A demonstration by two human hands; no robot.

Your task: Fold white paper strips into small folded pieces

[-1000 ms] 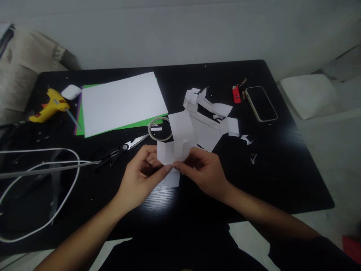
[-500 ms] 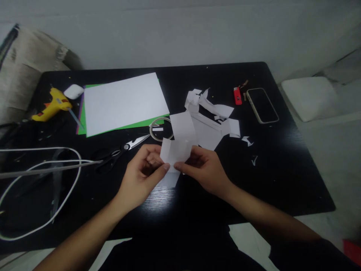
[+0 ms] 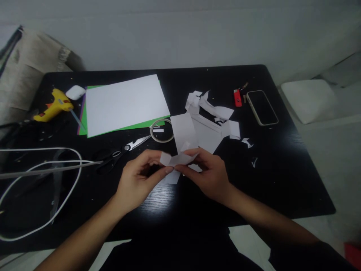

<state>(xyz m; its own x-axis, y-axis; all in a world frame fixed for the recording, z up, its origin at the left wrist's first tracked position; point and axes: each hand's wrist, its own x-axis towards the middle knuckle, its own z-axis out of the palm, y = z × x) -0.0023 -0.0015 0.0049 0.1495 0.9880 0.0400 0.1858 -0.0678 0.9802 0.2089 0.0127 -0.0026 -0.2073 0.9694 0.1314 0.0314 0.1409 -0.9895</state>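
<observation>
Between my two hands is a small folded piece of white paper, its creased flaps standing at angles. My left hand pinches its left side, thumb on the near crease. My right hand pinches the right side, thumb and forefinger pressed together on it; the thumb tips almost meet. A flap hangs below the thumbs toward the table. Just beyond the hands lies a larger white paper piece, beside a heap of cut paper scraps. A roll of tape and open scissors lie left of these.
White and green sheets are stacked at the back left, near a yellow glue gun and a white case. A white cable loops at the left. A red lighter and a phone lie at the right.
The folded paper has tipped, so its upper panel is now seen nearly edge-on and lower. My fingers have shifted slightly along it. Things on the table stay put.
</observation>
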